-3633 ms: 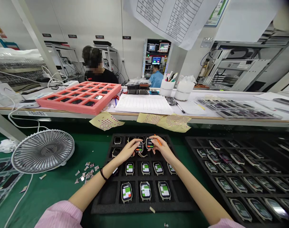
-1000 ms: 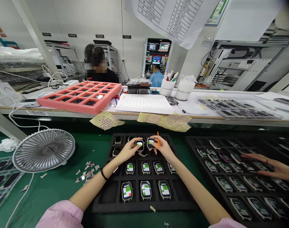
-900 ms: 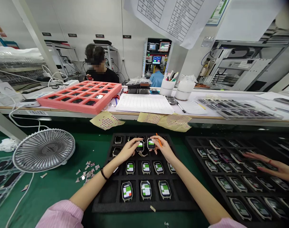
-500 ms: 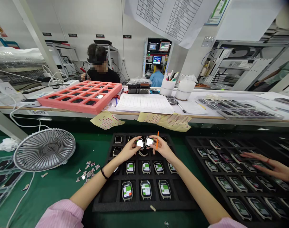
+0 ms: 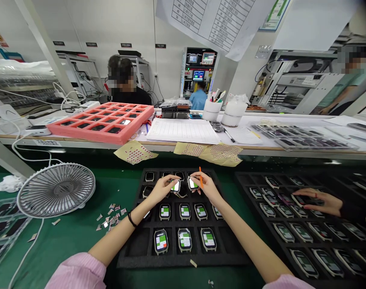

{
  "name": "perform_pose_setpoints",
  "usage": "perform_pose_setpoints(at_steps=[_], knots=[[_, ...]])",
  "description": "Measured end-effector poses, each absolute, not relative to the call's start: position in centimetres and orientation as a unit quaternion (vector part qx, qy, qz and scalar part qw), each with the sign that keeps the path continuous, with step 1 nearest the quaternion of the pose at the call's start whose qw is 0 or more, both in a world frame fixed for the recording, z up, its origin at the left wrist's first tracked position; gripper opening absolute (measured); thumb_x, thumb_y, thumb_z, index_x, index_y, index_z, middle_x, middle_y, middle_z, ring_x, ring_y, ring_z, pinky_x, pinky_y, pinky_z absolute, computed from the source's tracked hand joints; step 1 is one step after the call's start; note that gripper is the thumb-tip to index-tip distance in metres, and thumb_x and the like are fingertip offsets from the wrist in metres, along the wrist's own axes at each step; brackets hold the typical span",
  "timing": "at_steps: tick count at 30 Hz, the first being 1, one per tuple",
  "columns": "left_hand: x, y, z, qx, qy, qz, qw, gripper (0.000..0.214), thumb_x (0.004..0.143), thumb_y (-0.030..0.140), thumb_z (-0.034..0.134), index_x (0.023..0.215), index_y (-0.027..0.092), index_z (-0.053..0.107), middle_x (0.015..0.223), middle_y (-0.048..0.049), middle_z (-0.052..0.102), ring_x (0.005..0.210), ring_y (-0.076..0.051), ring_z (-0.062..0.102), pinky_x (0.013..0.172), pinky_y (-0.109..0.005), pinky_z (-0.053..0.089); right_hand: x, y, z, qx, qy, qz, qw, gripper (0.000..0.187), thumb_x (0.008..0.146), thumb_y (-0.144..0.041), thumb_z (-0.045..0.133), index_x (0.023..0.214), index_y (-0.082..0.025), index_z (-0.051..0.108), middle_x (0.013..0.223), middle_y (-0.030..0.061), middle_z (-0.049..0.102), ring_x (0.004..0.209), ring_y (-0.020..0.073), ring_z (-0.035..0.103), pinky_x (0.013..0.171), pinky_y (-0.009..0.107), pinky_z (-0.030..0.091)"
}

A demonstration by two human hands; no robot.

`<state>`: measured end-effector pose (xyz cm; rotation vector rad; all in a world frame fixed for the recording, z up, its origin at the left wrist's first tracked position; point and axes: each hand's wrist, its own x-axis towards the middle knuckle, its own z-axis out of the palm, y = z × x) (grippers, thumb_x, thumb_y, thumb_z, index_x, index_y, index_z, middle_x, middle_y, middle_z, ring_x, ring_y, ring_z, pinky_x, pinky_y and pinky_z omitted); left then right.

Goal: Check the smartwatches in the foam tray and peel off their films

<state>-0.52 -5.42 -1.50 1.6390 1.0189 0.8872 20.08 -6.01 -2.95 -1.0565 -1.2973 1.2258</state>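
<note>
Two smartwatches (image 5: pixel 175 186) slightly farther apart

Pretty typical factory setup here: plain white walls (image 5: pixel 89 24) are wrapping the room, a big printed chart (image 5: pixel 214 20) is hanging at 12 o'clock, a cabinet with lit screens (image 5: pixel 198 68) is glowing below it, and a steel equipment rack (image 5: pixel 309 84) is standing at 2 o'clock.

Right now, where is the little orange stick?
In the head view, the orange stick pokes up from the person's right hand, just beside the smartwatch in that hand, over the black foam tray.
</note>
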Motion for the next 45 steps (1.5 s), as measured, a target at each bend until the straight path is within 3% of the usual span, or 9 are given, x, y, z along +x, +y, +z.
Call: perform_pose_setpoints(at_steps=[3, 6, 9, 21, 25, 28, 34, 39, 45], knots=[[-0.5, -5.3, -1.8, 0.682, 0.406, 0.363, 0.488, 0.045, 0.082, 0.043, 0.058, 0.114, 0.012, 0.060, 0.053, 0.0064, 0.042, 0.044, -0.006, 0.032, 0.044, -0.019, 0.026, 20.1, -6.0, -3.1, -0.420, -0.548, 0.516, 0.507, 0.030, 0.068, -0.035, 0.075, 0.091, -0.021, 0.060, 0.080, -0.0004, 0.059, 0.049, 0.0119, 0.060, 0.036, 0.020, 0.035], [-0.5, -5.1, -2.2, 0.688, 0.381, 0.374, 0.492, 0.049, 0.078, 0.038, 0.065, 0.120, 0.014, 0.055, 0.080, -0.0029, 0.061, 0.061, -0.011, 0.053, 0.055, -0.022, 0.042, 20.1, -6.1, -3.1, -0.403, -0.562, 0.522, 0.499, 0.038, 0.065, -0.031, 0.078, 0.096, -0.023, 0.058, 0.090, 0.0021, 0.061, 0.055, 0.0122, 0.061, 0.038, 0.020, 0.039], [-0.5, -5.0, -2.4, 0.689, 0.380, 0.375, 0.490, 0.053, 0.073, 0.036, 0.069, 0.119, 0.015, 0.054, 0.095, -0.0073, 0.063, 0.076, -0.017, 0.060, 0.067, -0.027, 0.048, 20.0, -6.2, -3.0, -0.397, -0.569, 0.530, 0.488, 0.046, 0.060, -0.029, 0.081, 0.099, -0.024, 0.057, 0.091, 0.0026, 0.062, 0.062, 0.0150, 0.064, 0.039, 0.019, 0.041], [-0.3, -5.3, -1.7, 0.639, 0.415, 0.381, 0.524, 0.038, 0.081, 0.048, 0.058, 0.092, 0.013, 0.065, 0.077, -0.0036, 0.060, 0.059, -0.012, 0.053, 0.049, -0.021, 0.047, 19.8, -6.3, -2.7, -0.450, -0.534, 0.501, 0.511, 0.032, 0.068, -0.044, 0.074, 0.084, -0.020, 0.060, 0.068, -0.0028, 0.058, 0.043, 0.0099, 0.056, 0.030, 0.018, 0.031], [-0.5, -5.1, -1.9, 0.648, 0.409, 0.373, 0.524, 0.039, 0.086, 0.044, 0.050, 0.111, 0.016, 0.062, 0.082, -0.0024, 0.060, 0.046, -0.005, 0.045, 0.044, -0.019, 0.038, 19.9, -6.4, -2.6, -0.413, -0.529, 0.533, 0.515, 0.031, 0.075, -0.047, 0.067, 0.091, -0.021, 0.060, 0.071, -0.0015, 0.058, 0.053, 0.0138, 0.062, 0.034, 0.020, 0.038], [-0.7, -4.9, -2.3, 0.650, 0.399, 0.369, 0.531, 0.042, 0.087, 0.040, 0.050, 0.123, 0.020, 0.055, 0.086, -0.0016, 0.059, 0.046, -0.005, 0.046, 0.048, -0.021, 0.040, 20.0, -6.2, -2.9, -0.386, -0.529, 0.549, 0.519, 0.033, 0.075, -0.046, 0.068, 0.096, -0.022, 0.060, 0.080, 0.0007, 0.059, 0.057, 0.0145, 0.063, 0.037, 0.021, 0.043], [-0.6, -5.0, -2.6, 0.665, 0.384, 0.361, 0.529, 0.053, 0.083, 0.037, 0.058, 0.130, 0.016, 0.047, 0.061, 0.0054, 0.049, 0.050, -0.008, 0.044, 0.050, -0.021, 0.036, 20.1, -5.9, -3.5, -0.388, -0.543, 0.531, 0.522, 0.038, 0.070, -0.040, 0.073, 0.101, -0.022, 0.059, 0.091, 0.0033, 0.061, 0.058, 0.0135, 0.063, 0.036, 0.019, 0.042], [-0.4, -5.4, -2.2, 0.665, 0.356, 0.367, 0.545, 0.061, 0.079, 0.035, 0.064, 0.133, 0.017, 0.043, 0.084, -0.0033, 0.062, 0.062, -0.011, 0.053, 0.052, -0.020, 0.039, 20.1, -5.8, -3.7, -0.388, -0.562, 0.519, 0.514, 0.045, 0.063, -0.034, 0.080, 0.101, -0.023, 0.058, 0.091, 0.0029, 0.062, 0.058, 0.0137, 0.062, 0.036, 0.019, 0.041], [-0.6, -5.4, -1.9, 0.672, 0.401, 0.348, 0.516, 0.054, 0.086, 0.038, 0.055, 0.133, 0.014, 0.045, 0.051, 0.0085, 0.039, 0.047, -0.009, 0.040, 0.048, -0.020, 0.032, 20.1, -6.0, -3.3, -0.432, -0.529, 0.505, 0.528, 0.030, 0.075, -0.045, 0.068, 0.090, -0.021, 0.060, 0.072, -0.0017, 0.058, 0.048, 0.0119, 0.059, 0.033, 0.018, 0.032]])
